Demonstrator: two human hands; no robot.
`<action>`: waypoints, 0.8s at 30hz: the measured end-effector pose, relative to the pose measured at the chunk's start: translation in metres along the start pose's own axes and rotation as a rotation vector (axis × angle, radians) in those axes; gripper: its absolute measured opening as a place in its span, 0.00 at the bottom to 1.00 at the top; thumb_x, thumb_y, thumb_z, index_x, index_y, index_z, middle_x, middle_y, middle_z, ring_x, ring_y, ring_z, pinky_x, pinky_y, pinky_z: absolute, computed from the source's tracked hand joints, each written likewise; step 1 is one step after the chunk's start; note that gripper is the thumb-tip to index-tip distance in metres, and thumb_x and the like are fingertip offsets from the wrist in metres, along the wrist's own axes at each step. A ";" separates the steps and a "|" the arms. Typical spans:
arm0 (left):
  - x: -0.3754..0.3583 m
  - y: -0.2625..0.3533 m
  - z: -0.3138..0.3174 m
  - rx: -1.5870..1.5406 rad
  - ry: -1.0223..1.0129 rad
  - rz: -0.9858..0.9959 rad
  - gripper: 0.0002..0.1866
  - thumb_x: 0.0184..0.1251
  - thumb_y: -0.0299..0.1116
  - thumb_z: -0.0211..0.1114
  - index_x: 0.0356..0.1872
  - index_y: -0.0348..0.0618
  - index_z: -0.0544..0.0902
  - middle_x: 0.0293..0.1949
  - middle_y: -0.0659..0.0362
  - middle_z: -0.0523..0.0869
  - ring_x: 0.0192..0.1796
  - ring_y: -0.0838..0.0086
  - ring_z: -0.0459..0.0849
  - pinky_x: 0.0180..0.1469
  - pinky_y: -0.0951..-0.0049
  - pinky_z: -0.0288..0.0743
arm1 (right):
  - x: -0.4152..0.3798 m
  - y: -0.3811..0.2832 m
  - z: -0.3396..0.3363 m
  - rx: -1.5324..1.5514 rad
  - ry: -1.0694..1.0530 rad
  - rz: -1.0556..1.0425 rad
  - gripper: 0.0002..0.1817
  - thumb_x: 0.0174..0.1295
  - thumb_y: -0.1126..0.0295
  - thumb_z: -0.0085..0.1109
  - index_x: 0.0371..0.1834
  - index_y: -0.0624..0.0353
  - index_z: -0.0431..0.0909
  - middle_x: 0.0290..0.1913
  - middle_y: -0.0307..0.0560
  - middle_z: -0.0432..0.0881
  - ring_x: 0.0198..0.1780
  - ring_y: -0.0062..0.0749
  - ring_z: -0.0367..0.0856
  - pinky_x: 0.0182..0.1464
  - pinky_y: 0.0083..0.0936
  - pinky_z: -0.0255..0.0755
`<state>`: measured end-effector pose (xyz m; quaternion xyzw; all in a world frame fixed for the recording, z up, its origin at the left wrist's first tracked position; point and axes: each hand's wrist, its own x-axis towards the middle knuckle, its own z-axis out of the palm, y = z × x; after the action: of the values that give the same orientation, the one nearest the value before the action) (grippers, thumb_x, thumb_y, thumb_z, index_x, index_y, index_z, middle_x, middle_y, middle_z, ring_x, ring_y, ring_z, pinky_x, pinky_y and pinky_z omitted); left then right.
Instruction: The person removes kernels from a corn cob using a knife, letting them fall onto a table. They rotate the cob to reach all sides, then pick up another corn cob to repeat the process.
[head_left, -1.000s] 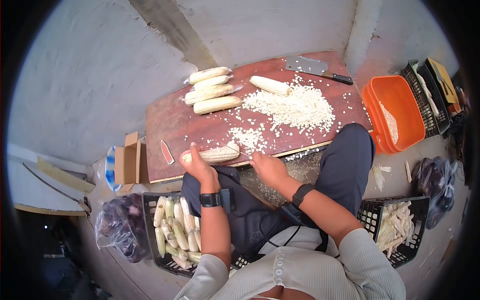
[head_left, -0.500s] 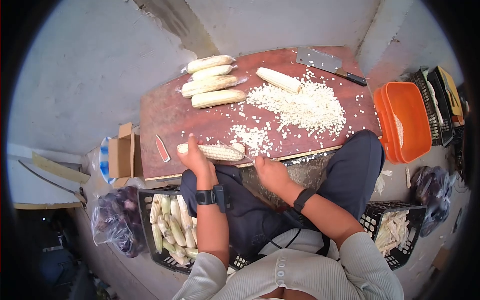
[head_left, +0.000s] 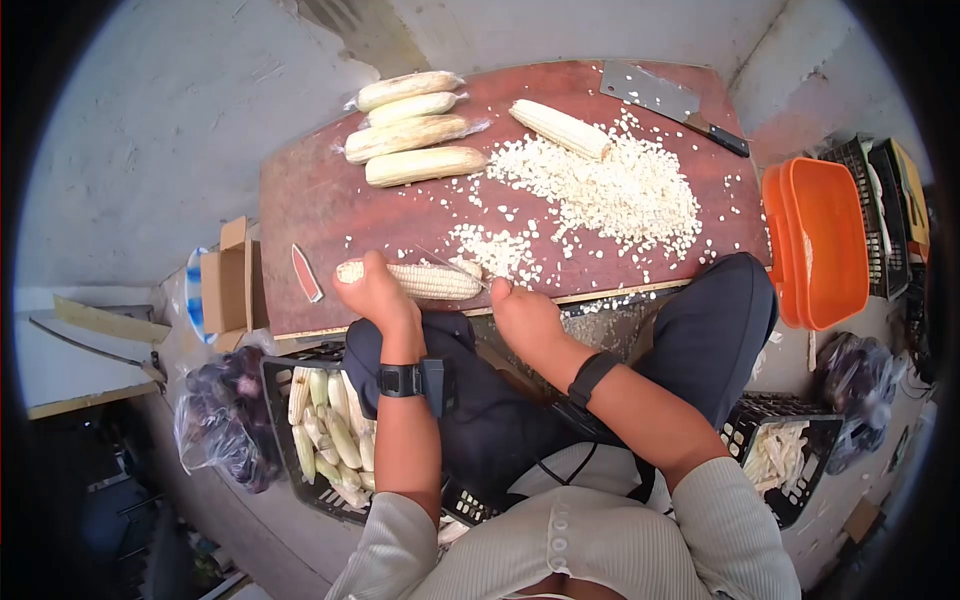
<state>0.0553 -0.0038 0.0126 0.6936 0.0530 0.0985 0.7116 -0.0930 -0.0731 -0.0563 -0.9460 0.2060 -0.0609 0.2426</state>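
Note:
My left hand point(head_left: 378, 292) is closed around one end of a pale corn cob point(head_left: 440, 281), which lies level at the table's near edge. My right hand point(head_left: 527, 318) is closed on a thin-bladed knife point(head_left: 456, 266); its handle is hidden in the fist. The blade slants across the cob's right end, where some kernels stand raised. Loose kernels point(head_left: 495, 252) lie just beyond the cob, and a larger kernel heap point(head_left: 630, 200) spreads to the right. Another husked cob point(head_left: 562, 128) rests against that heap.
Several plastic-wrapped cobs point(head_left: 425, 165) lie at the table's back left. A cleaver point(head_left: 655, 92) is at the back right, a red pointed piece point(head_left: 308, 274) at the left. An orange tub point(head_left: 835, 240) stands right; crates of cobs point(head_left: 275, 400) and husks point(head_left: 830, 440) flank my legs.
The view has shifted, so the table appears higher and farther left. The knife blade sits at a somewhat different angle over the cob's right end. Both hands keep their holds.

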 end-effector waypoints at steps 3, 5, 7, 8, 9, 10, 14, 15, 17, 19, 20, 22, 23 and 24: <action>-0.006 0.003 -0.001 0.007 -0.048 0.019 0.09 0.51 0.21 0.59 0.33 0.36 0.68 0.29 0.59 0.74 0.29 0.77 0.72 0.33 0.74 0.69 | -0.002 -0.013 -0.006 0.045 -0.032 0.083 0.05 0.59 0.75 0.47 0.34 0.65 0.67 0.24 0.53 0.80 0.26 0.47 0.82 0.27 0.38 0.77; -0.014 0.000 -0.001 0.009 -0.096 0.063 0.09 0.52 0.21 0.59 0.33 0.37 0.68 0.30 0.59 0.74 0.29 0.77 0.73 0.34 0.74 0.70 | 0.006 -0.020 -0.017 0.092 -0.092 0.158 0.05 0.59 0.75 0.46 0.36 0.66 0.67 0.26 0.55 0.81 0.29 0.48 0.83 0.29 0.40 0.77; -0.021 -0.001 -0.003 0.020 -0.109 0.103 0.10 0.53 0.21 0.59 0.34 0.38 0.68 0.30 0.59 0.74 0.29 0.77 0.73 0.34 0.74 0.70 | 0.013 -0.028 -0.027 0.184 -0.202 0.241 0.07 0.61 0.74 0.44 0.38 0.66 0.68 0.29 0.58 0.82 0.33 0.50 0.84 0.33 0.42 0.78; -0.023 -0.001 -0.005 0.032 -0.096 0.120 0.10 0.53 0.21 0.59 0.34 0.38 0.68 0.30 0.59 0.74 0.29 0.77 0.73 0.34 0.74 0.70 | 0.015 -0.025 -0.023 0.253 -0.165 0.222 0.08 0.59 0.74 0.45 0.40 0.68 0.68 0.30 0.61 0.82 0.34 0.54 0.83 0.35 0.45 0.76; -0.023 0.000 -0.006 0.041 -0.083 0.141 0.10 0.54 0.21 0.59 0.35 0.39 0.68 0.30 0.59 0.74 0.29 0.77 0.73 0.34 0.75 0.70 | 0.013 -0.023 -0.024 0.274 -0.172 0.194 0.09 0.59 0.74 0.45 0.40 0.68 0.68 0.30 0.62 0.81 0.34 0.55 0.82 0.36 0.45 0.76; -0.022 0.000 -0.008 0.014 -0.083 0.114 0.10 0.53 0.21 0.59 0.35 0.39 0.68 0.30 0.59 0.74 0.30 0.77 0.73 0.34 0.75 0.70 | 0.012 -0.019 -0.026 0.292 -0.176 0.164 0.09 0.59 0.74 0.46 0.40 0.68 0.68 0.30 0.62 0.81 0.35 0.56 0.82 0.36 0.46 0.76; -0.022 0.000 -0.015 -0.072 -0.079 0.063 0.10 0.53 0.21 0.59 0.35 0.39 0.68 0.30 0.59 0.73 0.30 0.77 0.73 0.34 0.74 0.70 | 0.010 -0.002 -0.011 0.433 -0.104 0.094 0.11 0.63 0.69 0.47 0.38 0.68 0.66 0.29 0.65 0.79 0.36 0.62 0.78 0.39 0.49 0.71; -0.021 -0.002 -0.018 -0.081 -0.076 0.065 0.10 0.53 0.21 0.59 0.35 0.39 0.68 0.30 0.59 0.73 0.29 0.77 0.73 0.34 0.74 0.70 | 0.009 -0.002 -0.006 0.477 -0.087 0.082 0.11 0.64 0.67 0.46 0.39 0.67 0.66 0.30 0.65 0.78 0.37 0.62 0.78 0.39 0.50 0.70; -0.014 -0.006 -0.022 -0.119 -0.071 0.020 0.10 0.53 0.21 0.59 0.35 0.38 0.67 0.29 0.59 0.74 0.29 0.76 0.74 0.34 0.74 0.71 | 0.011 -0.004 0.002 0.573 -0.067 0.107 0.12 0.64 0.65 0.48 0.36 0.66 0.67 0.31 0.66 0.77 0.38 0.63 0.76 0.40 0.50 0.69; -0.010 -0.007 -0.027 -0.168 -0.067 -0.028 0.10 0.53 0.22 0.58 0.35 0.38 0.67 0.29 0.58 0.74 0.29 0.75 0.74 0.34 0.73 0.71 | 0.009 -0.007 -0.003 0.629 -0.048 0.123 0.13 0.64 0.64 0.49 0.34 0.65 0.68 0.31 0.66 0.77 0.38 0.63 0.76 0.40 0.49 0.68; -0.009 -0.011 -0.027 -0.206 -0.059 -0.063 0.11 0.54 0.22 0.59 0.36 0.38 0.66 0.30 0.58 0.75 0.29 0.74 0.75 0.34 0.73 0.71 | 0.006 -0.010 -0.005 0.620 0.007 0.124 0.13 0.63 0.63 0.50 0.32 0.65 0.69 0.31 0.65 0.77 0.37 0.61 0.76 0.38 0.48 0.68; -0.009 -0.010 -0.030 -0.184 -0.067 -0.059 0.12 0.54 0.22 0.59 0.37 0.38 0.67 0.30 0.57 0.75 0.30 0.74 0.75 0.35 0.73 0.72 | -0.004 -0.009 -0.010 0.527 0.047 0.138 0.13 0.64 0.63 0.49 0.33 0.63 0.69 0.30 0.61 0.78 0.35 0.59 0.77 0.37 0.49 0.69; -0.008 -0.012 -0.030 -0.170 -0.067 -0.063 0.12 0.54 0.22 0.59 0.37 0.38 0.67 0.30 0.57 0.75 0.30 0.74 0.76 0.35 0.73 0.72 | -0.008 -0.006 -0.012 0.478 0.060 0.146 0.13 0.64 0.62 0.49 0.34 0.63 0.70 0.29 0.59 0.79 0.34 0.58 0.78 0.36 0.49 0.69; -0.008 -0.013 -0.027 -0.194 -0.003 -0.038 0.08 0.55 0.20 0.58 0.34 0.37 0.69 0.29 0.57 0.75 0.26 0.73 0.76 0.29 0.72 0.75 | -0.016 -0.007 -0.025 0.407 0.090 0.145 0.13 0.64 0.61 0.50 0.33 0.62 0.70 0.26 0.57 0.79 0.31 0.57 0.78 0.34 0.48 0.69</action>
<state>0.0429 0.0210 -0.0014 0.6206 0.0553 0.0884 0.7772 -0.1102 -0.0716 -0.0308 -0.8566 0.2676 -0.1258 0.4228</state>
